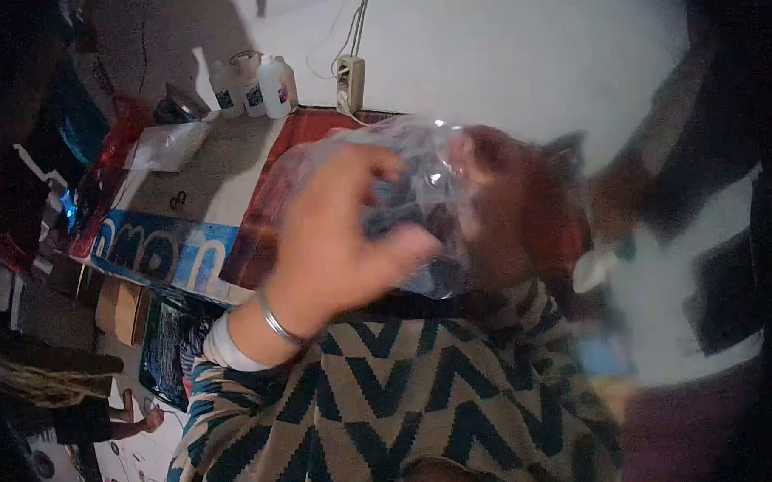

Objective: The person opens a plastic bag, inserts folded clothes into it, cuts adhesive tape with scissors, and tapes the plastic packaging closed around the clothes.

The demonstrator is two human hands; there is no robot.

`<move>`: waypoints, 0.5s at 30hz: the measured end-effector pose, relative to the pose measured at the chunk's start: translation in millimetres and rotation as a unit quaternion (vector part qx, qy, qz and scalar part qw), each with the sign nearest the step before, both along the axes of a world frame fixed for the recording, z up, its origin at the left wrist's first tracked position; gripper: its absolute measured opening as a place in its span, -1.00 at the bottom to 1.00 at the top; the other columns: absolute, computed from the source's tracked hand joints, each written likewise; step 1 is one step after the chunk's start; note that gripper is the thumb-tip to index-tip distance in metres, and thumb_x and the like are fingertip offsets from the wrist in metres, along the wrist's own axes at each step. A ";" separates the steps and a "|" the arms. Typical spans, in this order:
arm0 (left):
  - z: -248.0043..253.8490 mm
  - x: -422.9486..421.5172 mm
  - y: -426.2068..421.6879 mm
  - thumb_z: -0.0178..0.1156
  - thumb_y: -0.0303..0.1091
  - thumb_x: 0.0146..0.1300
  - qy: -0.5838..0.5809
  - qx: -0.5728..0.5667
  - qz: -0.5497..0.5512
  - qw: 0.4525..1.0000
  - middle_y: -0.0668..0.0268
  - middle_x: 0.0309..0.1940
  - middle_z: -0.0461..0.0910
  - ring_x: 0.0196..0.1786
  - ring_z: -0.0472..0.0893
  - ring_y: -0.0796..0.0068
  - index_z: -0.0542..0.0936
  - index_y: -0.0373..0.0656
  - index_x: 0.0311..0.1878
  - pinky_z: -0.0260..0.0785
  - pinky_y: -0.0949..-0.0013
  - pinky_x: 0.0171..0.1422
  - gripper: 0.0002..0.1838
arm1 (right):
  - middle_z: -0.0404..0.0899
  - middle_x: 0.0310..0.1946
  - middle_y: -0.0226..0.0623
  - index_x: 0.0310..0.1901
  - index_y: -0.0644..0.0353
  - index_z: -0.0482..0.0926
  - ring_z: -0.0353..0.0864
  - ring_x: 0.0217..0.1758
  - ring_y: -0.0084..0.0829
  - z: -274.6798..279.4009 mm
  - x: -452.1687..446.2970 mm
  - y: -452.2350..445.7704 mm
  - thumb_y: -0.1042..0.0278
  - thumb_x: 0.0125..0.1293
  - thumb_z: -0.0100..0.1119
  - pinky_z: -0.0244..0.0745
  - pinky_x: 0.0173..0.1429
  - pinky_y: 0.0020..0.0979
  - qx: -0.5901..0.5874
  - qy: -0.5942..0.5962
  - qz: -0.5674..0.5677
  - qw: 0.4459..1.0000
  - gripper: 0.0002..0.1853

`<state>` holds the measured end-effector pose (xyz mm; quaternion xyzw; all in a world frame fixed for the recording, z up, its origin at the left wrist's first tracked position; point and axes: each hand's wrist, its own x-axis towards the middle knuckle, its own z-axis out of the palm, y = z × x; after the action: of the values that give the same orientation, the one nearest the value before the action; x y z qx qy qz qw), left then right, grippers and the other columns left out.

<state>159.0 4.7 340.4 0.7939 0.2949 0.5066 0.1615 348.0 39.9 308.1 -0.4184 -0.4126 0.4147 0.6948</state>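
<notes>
Person in a zigzag-patterned top [441, 366], blurred left hand [326, 239] wearing a silver bracelet [276, 320], thumb and fingers apart beside crinkled clear plastic [431, 184], right hand [497, 212] dim at the plastic's other side, three bottles [251, 88] near a socket strip [352, 82], another person's hand [153, 417] lower left.

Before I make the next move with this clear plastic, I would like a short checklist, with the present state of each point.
1. Left hand pinching the plastic: not ok; thumb and fingers stand apart.
2. Right hand gripping firmly: cannot tell; it is dark and blurred.
3. Opening of the plastic found: cannot tell; glare and blur hide its edges.
4. Bracelet clear of the plastic: ok; it sits on the left wrist.
5. Bottles upright by the wall: ok.
</notes>
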 end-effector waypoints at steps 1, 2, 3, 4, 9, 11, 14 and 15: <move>-0.7 5.1 -0.8 0.32 -0.28 0.05 -0.003 -0.001 -0.005 1.000 0.15 -0.22 0.54 -0.16 0.59 0.17 0.50 -0.23 -0.08 0.42 0.24 -0.11 -0.61 | 0.54 -0.35 -0.32 -0.19 0.22 0.52 0.53 -0.32 -0.46 8.5 -13.6 -5.9 0.57 0.27 -0.02 0.47 -0.17 -0.43 0.095 -0.136 -0.064 0.984 -0.86; -4.7 11.2 -1.9 0.32 -0.25 0.01 0.025 0.009 0.011 1.000 0.10 -0.11 0.50 -0.08 0.55 0.14 0.47 -0.24 -0.02 0.40 0.23 -0.02 -0.53 | 0.54 -0.35 -0.30 -0.21 0.22 0.52 0.53 -0.32 -0.40 11.7 -23.8 -9.7 0.56 0.26 -0.02 0.45 -0.15 -0.41 0.185 -0.271 -0.121 0.937 -0.87; -8.7 9.2 -3.0 0.32 -0.23 -0.02 0.053 0.016 0.028 0.998 0.05 0.00 0.46 0.01 0.52 0.11 0.44 -0.26 0.03 0.38 0.22 0.07 -0.46 | 0.54 -0.35 -0.30 -0.21 0.22 0.52 0.53 -0.32 -0.40 14.4 -31.5 -6.4 0.56 0.26 -0.02 0.45 -0.15 -0.41 0.179 -0.276 -0.121 0.936 -0.87; -14.7 0.5 -0.5 0.32 -0.23 -0.02 0.050 0.012 0.025 0.998 0.05 0.00 0.46 0.01 0.52 0.11 0.44 -0.26 0.03 0.38 0.22 0.07 -0.46 | 0.54 -0.34 -0.28 -0.21 0.23 0.53 0.54 -0.31 -0.34 16.1 -38.2 2.0 0.55 0.25 0.00 0.44 -0.13 -0.39 0.360 -0.309 -0.191 0.859 -0.88; -31.1 -41.6 25.2 0.17 -0.33 0.19 -0.032 -0.066 -0.185 0.980 0.18 -0.14 0.57 -0.04 0.56 0.31 0.49 -0.28 -0.04 0.38 0.32 0.09 -0.69 | 0.56 -0.33 -0.18 -0.22 0.24 0.54 0.57 -0.29 -0.18 0.9 -53.3 -28.3 0.51 0.20 0.04 0.45 -0.10 -0.30 0.348 -0.365 -0.203 0.839 -0.87; -27.3 -53.0 38.0 -0.06 -0.41 0.39 -0.204 -0.280 -0.282 0.894 0.38 -0.22 0.59 -0.12 0.53 0.60 0.53 -0.25 -0.13 0.39 0.43 -0.03 -0.81 | 0.57 -0.31 -0.14 -0.22 0.23 0.54 0.59 -0.27 -0.13 10.4 -67.8 -38.4 0.44 0.20 0.06 0.48 -0.13 -0.24 0.314 -0.480 -0.164 0.803 -0.86; -19.4 -73.9 56.7 -0.04 -0.34 0.41 -0.093 -0.328 -0.214 0.915 0.44 -0.29 0.57 -0.18 0.53 0.63 0.53 -0.23 -0.14 0.38 0.44 -0.10 -0.80 | 0.57 -0.33 -0.08 -0.24 0.21 0.54 0.60 -0.27 -0.07 20.9 -88.7 -48.0 0.33 0.20 0.08 0.49 -0.19 -0.15 0.222 -0.629 -0.142 0.731 -0.83; -27.5 -68.7 62.0 0.13 -0.26 0.28 -0.078 -0.129 -0.141 0.978 0.28 -0.45 0.57 -0.34 0.60 0.41 0.54 -0.14 -0.18 0.42 0.32 -0.27 -0.83 | 0.57 -0.34 -0.07 -0.24 0.21 0.54 0.60 -0.27 -0.05 21.9 -93.1 -48.6 0.31 0.20 0.09 0.50 -0.21 -0.13 0.194 -0.665 -0.138 0.708 -0.82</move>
<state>90.3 66.6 312.9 0.7576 0.2299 0.4971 0.3552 255.0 -8.7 330.0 -0.4939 -0.7768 -0.1603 0.3564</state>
